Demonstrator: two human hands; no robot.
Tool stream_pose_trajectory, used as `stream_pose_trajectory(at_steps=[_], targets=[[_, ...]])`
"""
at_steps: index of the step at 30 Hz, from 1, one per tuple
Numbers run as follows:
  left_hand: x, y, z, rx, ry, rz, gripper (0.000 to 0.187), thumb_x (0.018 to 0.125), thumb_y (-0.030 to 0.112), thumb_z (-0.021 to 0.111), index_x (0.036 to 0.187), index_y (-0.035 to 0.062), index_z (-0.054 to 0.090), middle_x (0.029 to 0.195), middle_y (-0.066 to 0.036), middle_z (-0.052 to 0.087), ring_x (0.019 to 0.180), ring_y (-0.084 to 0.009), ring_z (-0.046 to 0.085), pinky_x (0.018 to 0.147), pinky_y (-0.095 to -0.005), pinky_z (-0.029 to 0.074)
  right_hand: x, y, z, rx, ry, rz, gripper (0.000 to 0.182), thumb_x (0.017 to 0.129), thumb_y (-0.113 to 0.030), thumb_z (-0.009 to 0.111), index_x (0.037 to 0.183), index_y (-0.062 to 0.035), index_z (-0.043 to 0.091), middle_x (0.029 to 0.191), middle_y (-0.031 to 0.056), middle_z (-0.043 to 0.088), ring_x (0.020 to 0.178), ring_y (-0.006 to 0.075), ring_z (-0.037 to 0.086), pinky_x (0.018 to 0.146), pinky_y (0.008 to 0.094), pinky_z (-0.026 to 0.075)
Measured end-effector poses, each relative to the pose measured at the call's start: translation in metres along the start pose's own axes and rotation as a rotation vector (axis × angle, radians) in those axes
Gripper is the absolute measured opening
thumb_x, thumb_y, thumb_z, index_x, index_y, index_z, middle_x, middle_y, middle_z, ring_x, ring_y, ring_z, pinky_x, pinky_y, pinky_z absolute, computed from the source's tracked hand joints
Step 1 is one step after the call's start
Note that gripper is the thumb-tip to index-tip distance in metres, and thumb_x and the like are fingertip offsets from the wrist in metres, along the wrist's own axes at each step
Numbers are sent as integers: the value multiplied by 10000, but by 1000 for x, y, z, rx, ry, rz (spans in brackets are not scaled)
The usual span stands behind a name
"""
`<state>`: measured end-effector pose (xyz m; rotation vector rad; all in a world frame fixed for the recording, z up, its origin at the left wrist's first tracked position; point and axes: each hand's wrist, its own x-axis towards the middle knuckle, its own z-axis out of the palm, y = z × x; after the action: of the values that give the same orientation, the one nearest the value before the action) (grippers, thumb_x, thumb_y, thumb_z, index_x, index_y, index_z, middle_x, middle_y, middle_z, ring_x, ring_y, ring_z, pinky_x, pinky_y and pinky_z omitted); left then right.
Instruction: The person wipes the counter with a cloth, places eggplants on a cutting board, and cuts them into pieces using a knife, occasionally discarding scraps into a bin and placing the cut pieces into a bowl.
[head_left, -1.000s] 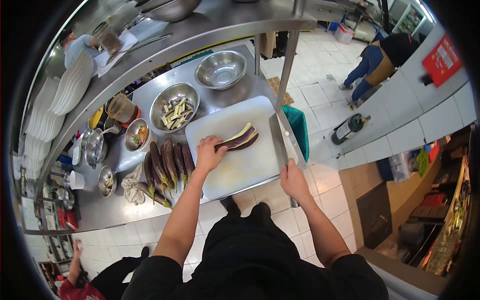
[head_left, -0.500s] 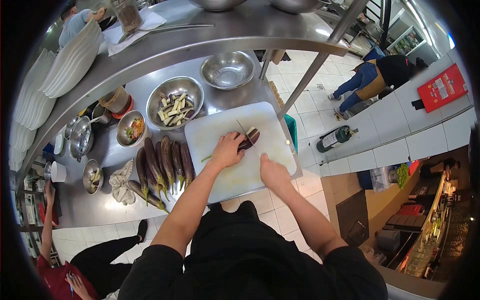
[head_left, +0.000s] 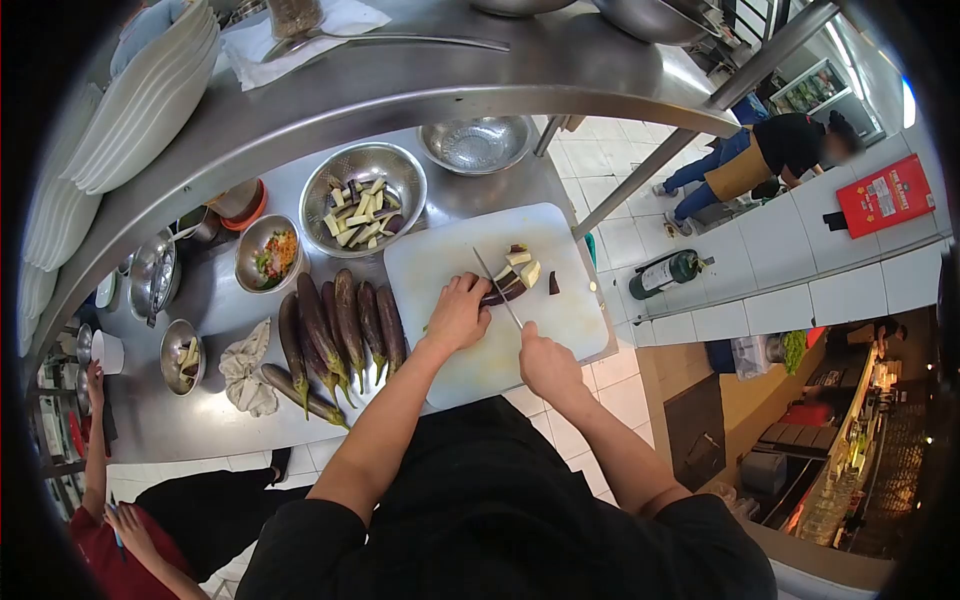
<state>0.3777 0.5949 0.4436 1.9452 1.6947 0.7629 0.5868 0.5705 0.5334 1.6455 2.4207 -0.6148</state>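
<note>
On the white cutting board [head_left: 420,270], my left hand [head_left: 460,312] is closed over a dark purple eggplant [head_left: 508,290] and presses it down. My right hand [head_left: 548,366] grips the handle of a knife [head_left: 486,264], whose blade lies across the eggplant just right of my left fingers. Several cut eggplant pieces [head_left: 529,272] with pale flesh lie beyond the blade, and one dark piece [head_left: 554,285] sits apart on the right. The knife handle is mostly hidden in my fist.
Whole eggplants [head_left: 346,315] lie left of the board, beside a crumpled cloth [head_left: 247,365]. A metal bowl [head_left: 412,165] holds cut eggplant; a smaller bowl [head_left: 245,262] holds chopped vegetables. A steel shelf [head_left: 400,85] overhangs the counter. One person in red [head_left: 120,545] is at left, another [head_left: 765,160] at upper right.
The eggplant's end has been cut into separate pieces, which now lie spread to the right of the knife. Both hands keep their holds. My view has shifted slightly.
</note>
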Motion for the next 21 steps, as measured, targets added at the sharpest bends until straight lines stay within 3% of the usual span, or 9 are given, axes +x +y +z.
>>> stream_pose_trajectory(at_steps=[4, 6, 13, 18, 21], targets=[[-2, -1, -4, -51, 0, 5, 442, 866, 116, 747, 1286, 58, 621, 1292, -205, 595, 1248, -430, 553, 1094, -536, 464, 54, 17, 27, 95, 92, -39, 209, 1025, -129, 517, 1176, 14, 539, 890, 319, 759, 865, 521, 766, 772, 632, 610], [-16, 8, -14, -83, 132, -32, 456, 858, 78, 762, 1289, 70, 612, 1309, -194, 598, 1253, -449, 556, 1105, -543, 469, 60, 18, 13, 90, 82, -73, 230, 1026, -148, 525, 1182, 22, 536, 866, 320, 753, 849, 524, 758, 762, 635, 600], [-47, -1, -8, -122, 125, -105, 398, 888, -12, 740, 1265, 47, 624, 1275, -187, 616, 1230, -436, 571, 1089, -510, 489, 0, 10, -43, 50, 7, -175, 214, 1016, -125, 537, 1168, 25, 545, 866, 298, 761, 837, 496, 770, 759, 613, 606], [-54, 6, 6, -67, 320, -73, 274, 895, 40, 810, 1131, 1, 677, 1146, -181, 702, 1121, -426, 645, 981, -494, 538, -31, 22, -27, 20, -115, -321, 183, 988, -78, 554, 1128, 36, 525, 867, 313, 756, 833, 497, 771, 748, 611, 605], [-51, 3, 10, -36, 331, -146, 268, 900, 50, 815, 1123, -13, 682, 1127, -192, 709, 1076, -432, 667, 953, -487, 551, -4, 21, 19, 82, -51, -293, 178, 982, -74, 560, 1114, 43, 535, 861, 301, 757, 845, 482, 780, 755, 605, 610]])
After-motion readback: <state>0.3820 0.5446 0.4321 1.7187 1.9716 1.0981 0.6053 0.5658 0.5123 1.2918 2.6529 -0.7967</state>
